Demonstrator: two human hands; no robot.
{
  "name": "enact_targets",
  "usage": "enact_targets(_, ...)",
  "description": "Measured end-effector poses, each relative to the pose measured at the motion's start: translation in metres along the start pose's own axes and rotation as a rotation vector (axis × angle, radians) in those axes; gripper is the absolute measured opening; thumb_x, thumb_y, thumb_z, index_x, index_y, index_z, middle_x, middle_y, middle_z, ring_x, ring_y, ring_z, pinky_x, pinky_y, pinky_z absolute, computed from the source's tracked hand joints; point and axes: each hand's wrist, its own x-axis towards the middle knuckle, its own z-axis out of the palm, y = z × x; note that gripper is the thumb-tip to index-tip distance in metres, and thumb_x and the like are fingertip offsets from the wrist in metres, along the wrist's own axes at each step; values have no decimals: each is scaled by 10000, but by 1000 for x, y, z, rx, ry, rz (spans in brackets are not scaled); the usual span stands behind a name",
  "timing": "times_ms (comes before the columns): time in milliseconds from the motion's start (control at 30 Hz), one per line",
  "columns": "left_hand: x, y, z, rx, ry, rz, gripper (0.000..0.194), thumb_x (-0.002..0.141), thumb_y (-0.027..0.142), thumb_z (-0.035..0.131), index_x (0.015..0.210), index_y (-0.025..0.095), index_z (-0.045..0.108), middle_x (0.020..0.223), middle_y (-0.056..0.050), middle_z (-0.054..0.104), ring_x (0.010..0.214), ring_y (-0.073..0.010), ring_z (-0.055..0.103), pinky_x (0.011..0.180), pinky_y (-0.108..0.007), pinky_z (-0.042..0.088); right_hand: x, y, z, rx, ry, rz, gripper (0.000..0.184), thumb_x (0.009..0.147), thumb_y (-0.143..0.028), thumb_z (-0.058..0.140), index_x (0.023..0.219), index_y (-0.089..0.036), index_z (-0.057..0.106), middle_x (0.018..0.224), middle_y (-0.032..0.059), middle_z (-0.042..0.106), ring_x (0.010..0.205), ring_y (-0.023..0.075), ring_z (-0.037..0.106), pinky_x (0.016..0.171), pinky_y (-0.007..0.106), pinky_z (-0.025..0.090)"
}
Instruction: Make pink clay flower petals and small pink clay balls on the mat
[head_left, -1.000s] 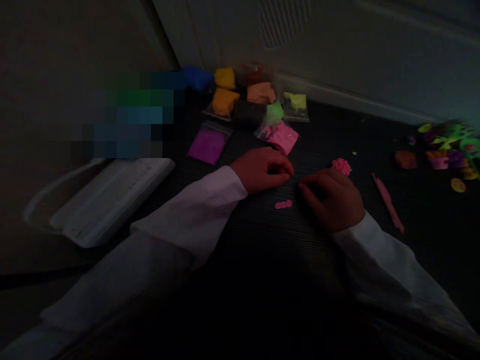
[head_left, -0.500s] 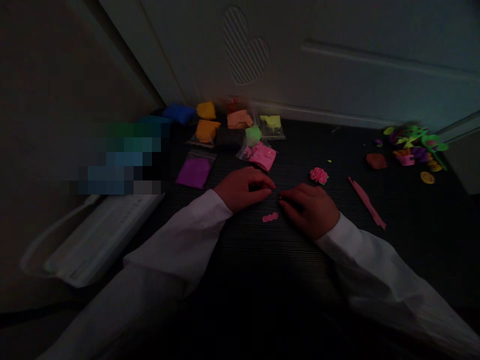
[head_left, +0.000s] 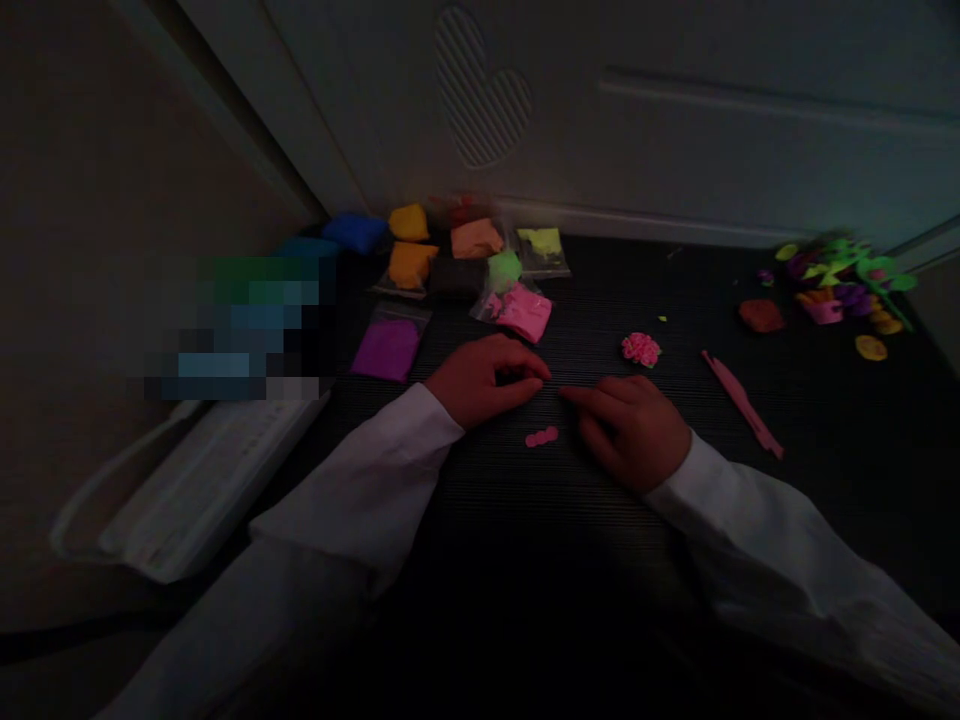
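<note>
Thumb and fingertips nearly meet on my left hand (head_left: 487, 385), resting on the dark tabletop; anything small between them is too dim to make out. Across a narrow gap, my right hand (head_left: 637, 430) has its index finger stretched toward the left fingertips, the thumb apart below it, and nothing visible held. Just below this gap lies a short row of overlapping pink clay discs (head_left: 541, 437). Beyond my left hand sits a torn-open bag of pink clay (head_left: 527, 312). A pink clay flower (head_left: 641, 350) lies behind my right hand, and a pink modelling tool (head_left: 742, 405) to its right.
Bags of clay, including purple (head_left: 388, 348), orange (head_left: 412, 265) and blue (head_left: 356, 232), stand at the back left. A white power strip (head_left: 217, 480) with a cable lies left. Colourful clay flowers (head_left: 847, 285) and a reddish-brown lump (head_left: 761, 315) are far right. A white panel (head_left: 675, 150) rises behind.
My right hand has shifted slightly right and down; its thumb has come away from the index finger, which now points out. My left hand keeps its pose. The view has shifted slightly.
</note>
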Motion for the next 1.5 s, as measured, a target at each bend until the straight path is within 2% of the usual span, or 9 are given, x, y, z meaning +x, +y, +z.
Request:
enact_targets(367,0,1,0,-2,4,-18,190,711,232,494,845,165,610,758,-19,571,730,-106,498,667,-233,396,1,-1,0,-85,-12,-29,321,771,-238,395,1052,-173,535,760,45,555,708,155,486,697,299,297)
enact_targets(1500,0,-1,2,14,32,7,180,709,241,495,832,177,610,745,-10,577,717,-102,499,650,-227,396,-1,-15,-1,-259,-41,35,299,789,-259,370,1043,-210,522,761,39,609,716,179,487,680,322,242)
